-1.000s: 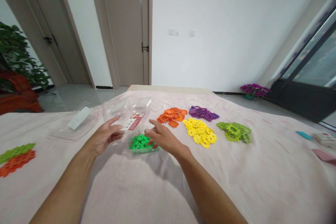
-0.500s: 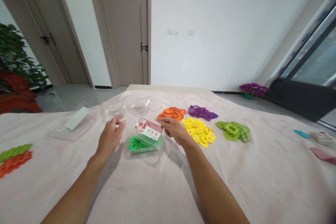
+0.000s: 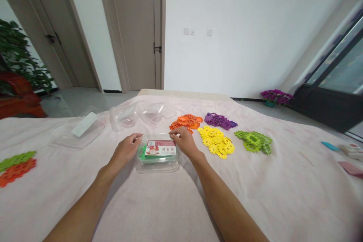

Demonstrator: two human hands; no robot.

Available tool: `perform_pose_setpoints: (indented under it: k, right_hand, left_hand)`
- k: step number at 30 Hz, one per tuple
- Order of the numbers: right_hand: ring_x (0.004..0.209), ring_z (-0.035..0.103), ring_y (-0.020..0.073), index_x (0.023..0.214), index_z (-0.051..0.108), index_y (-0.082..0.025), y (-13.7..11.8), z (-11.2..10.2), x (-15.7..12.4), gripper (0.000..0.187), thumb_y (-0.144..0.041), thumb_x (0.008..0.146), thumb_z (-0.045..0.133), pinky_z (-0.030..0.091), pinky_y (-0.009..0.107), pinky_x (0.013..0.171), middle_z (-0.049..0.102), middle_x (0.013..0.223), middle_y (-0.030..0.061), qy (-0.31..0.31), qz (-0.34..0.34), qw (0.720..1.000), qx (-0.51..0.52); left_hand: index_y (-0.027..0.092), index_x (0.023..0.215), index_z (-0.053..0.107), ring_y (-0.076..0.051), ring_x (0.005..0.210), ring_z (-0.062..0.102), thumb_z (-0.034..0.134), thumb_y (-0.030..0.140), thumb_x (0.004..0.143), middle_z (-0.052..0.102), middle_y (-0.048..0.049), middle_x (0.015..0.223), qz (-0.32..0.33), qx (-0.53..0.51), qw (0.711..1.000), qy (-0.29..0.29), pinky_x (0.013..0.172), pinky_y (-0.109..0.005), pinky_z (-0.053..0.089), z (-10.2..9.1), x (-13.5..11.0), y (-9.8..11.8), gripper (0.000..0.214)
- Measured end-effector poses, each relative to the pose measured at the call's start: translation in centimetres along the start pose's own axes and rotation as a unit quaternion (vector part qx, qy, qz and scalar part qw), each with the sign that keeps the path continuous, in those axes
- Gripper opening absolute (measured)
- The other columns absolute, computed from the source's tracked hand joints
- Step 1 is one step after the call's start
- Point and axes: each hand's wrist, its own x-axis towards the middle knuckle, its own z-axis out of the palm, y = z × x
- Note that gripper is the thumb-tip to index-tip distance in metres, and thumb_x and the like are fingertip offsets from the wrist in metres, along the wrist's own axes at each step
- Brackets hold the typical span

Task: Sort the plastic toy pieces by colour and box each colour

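Observation:
A clear plastic container (image 3: 159,169) with green pieces (image 3: 143,155) inside stands on the cloth in front of me. Its clear lid, bearing a red and white label (image 3: 161,148), lies over the pieces. My left hand (image 3: 127,150) is closed on the lid's far left corner, fingertips pinched together. At the far right corner, my right hand (image 3: 185,143) grips the lid edge between thumb and fingers. Whether the lid is pressed down all round cannot be seen. Just beyond my right hand lie orange pieces (image 3: 187,121) and a yellow pile (image 3: 217,141).
Purple pieces (image 3: 219,120) and light green pieces (image 3: 254,141) lie to the right. Other clear containers (image 3: 124,116) stand at the back left, near a plastic lid or tray (image 3: 65,140). Green and orange strips (image 3: 18,172) are far left. A pink cloth (image 3: 283,196) covers the table.
The labelled lid, tilted before, now lies level over the container. My left hand has moved right to its corner and closed; my right hand still holds the other corner.

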Motion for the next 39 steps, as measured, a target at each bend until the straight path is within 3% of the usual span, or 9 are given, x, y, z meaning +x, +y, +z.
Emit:
perform_pose_setpoints:
  k: [3, 9, 16, 21, 29, 34, 39]
  right_hand:
    - [0.099, 0.064, 0.0215, 0.096, 0.077, -0.020, -0.2, 0.5, 0.1, 0.016, -0.022, 0.083, 0.068, 0.047, 0.035, 0.089, 0.072, 0.102, 0.0065, 0.021, 0.017, 1.000, -0.012]
    - [0.094, 0.065, 0.0222, 0.088, 0.078, -0.022, -1.0, 0.6, 0.7, 0.014, -0.023, 0.085, 0.065, 0.047, 0.036, 0.089, 0.074, 0.095, 0.0050, 0.024, 0.048, 0.998, -0.015]
    - [0.089, 0.067, 0.0226, 0.083, 0.080, -0.024, -1.0, 0.2, 1.3, 0.014, -0.021, 0.083, 0.067, 0.048, 0.035, 0.086, 0.076, 0.090, 0.0041, -0.025, 0.010, 0.999, 0.033]
    - [0.093, 0.066, 0.0222, 0.089, 0.081, -0.024, -0.3, 0.0, 1.4, 0.014, -0.022, 0.083, 0.069, 0.048, 0.035, 0.087, 0.076, 0.094, 0.0046, -0.046, -0.011, 0.998, 0.048]
    - [0.083, 0.067, 0.0218, 0.082, 0.080, -0.024, -0.1, 0.3, 1.4, 0.012, -0.028, 0.083, 0.068, 0.047, 0.032, 0.080, 0.075, 0.087, 0.0027, -0.050, 0.027, 0.995, 0.084]
    - [0.060, 0.049, 0.0134, 0.057, 0.060, -0.018, -0.3, 0.4, 1.3, 0.037, -0.040, 0.087, 0.058, 0.033, 0.025, 0.059, 0.053, 0.057, -0.0027, -0.067, 0.035, 0.994, 0.078]
    - [0.056, 0.036, 0.0108, 0.056, 0.048, -0.020, 0.0, 0.7, 1.1, 0.040, -0.047, 0.083, 0.058, 0.025, 0.025, 0.055, 0.040, 0.055, -0.0048, -0.060, 0.084, 0.987, 0.124]
  left_hand:
    - [0.017, 0.123, 0.069, -0.024, 0.092, 0.068, 0.043, 0.054, 0.088, 0.072, -0.0108, 0.117, 0.004, 0.003, 0.999, -0.040, 0.077, -0.032, 0.050, -0.5, -0.2, 0.2, 0.056]
    - [0.011, 0.141, 0.055, -0.017, 0.061, 0.062, 0.061, 0.061, 0.077, 0.072, -0.0095, 0.094, -0.050, -0.066, 0.992, -0.101, 0.053, -0.027, 0.046, -1.5, -0.5, -0.1, 0.081]
    - [0.011, 0.118, 0.062, -0.019, 0.057, 0.062, 0.070, 0.062, 0.068, 0.066, -0.0026, 0.066, -0.113, -0.091, 0.965, -0.219, 0.048, -0.025, 0.043, -2.4, -1.1, 0.3, 0.072]
    - [0.016, 0.116, 0.058, -0.018, 0.056, 0.063, 0.070, 0.065, 0.071, 0.068, -0.0024, 0.067, -0.147, -0.130, 0.943, -0.270, 0.050, -0.025, 0.046, -2.8, -2.0, 1.1, 0.068]
    - [0.019, 0.125, 0.054, -0.014, 0.061, 0.065, 0.072, 0.063, 0.075, 0.070, -0.0031, 0.078, -0.149, -0.207, 0.913, -0.319, 0.055, -0.022, 0.049, -3.2, -2.5, 0.2, 0.069]
    - [0.018, 0.129, 0.053, -0.013, 0.060, 0.065, 0.074, 0.059, 0.076, 0.070, -0.0033, 0.078, -0.151, -0.232, 0.905, -0.322, 0.055, -0.021, 0.049, -3.1, -2.6, -0.1, 0.070]
    - [0.019, 0.136, 0.050, -0.013, 0.058, 0.064, 0.077, 0.057, 0.074, 0.070, -0.0038, 0.077, -0.140, -0.241, 0.909, -0.311, 0.051, -0.020, 0.046, -2.9, -2.4, -0.7, 0.078]
